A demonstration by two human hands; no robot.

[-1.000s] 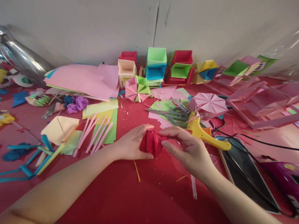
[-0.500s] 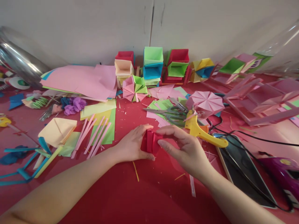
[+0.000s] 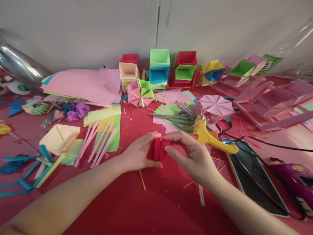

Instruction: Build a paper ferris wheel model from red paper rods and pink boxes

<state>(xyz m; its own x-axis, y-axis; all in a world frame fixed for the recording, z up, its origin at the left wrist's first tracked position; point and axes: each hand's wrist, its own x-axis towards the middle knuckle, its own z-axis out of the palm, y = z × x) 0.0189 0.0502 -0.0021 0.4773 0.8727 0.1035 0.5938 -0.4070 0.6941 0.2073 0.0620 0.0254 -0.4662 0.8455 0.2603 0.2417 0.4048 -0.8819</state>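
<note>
A small folded red paper piece [image 3: 157, 149] sits between both my hands just above the red tabletop [image 3: 137, 209]. My left hand [image 3: 138, 152] grips its left side, thumb below and fingers curled over the top. From the right, my right hand [image 3: 193, 156] pinches it between thumb and forefinger. Its folds are squeezed close together. Most of the piece is hidden by my fingers.
A yellow glue gun [image 3: 210, 137] and scissors [image 3: 176, 119] lie just beyond my right hand. A tablet [image 3: 254, 176] with a black cable is at right. Pink paper strips [image 3: 100, 140], coloured sheets [image 3: 80, 85] and stacked paper boxes [image 3: 158, 68] fill the back and left.
Both hands have pressed the red piece narrower, closing its folds. They shifted slightly left and away from me; the camera view moved a little as well.
</note>
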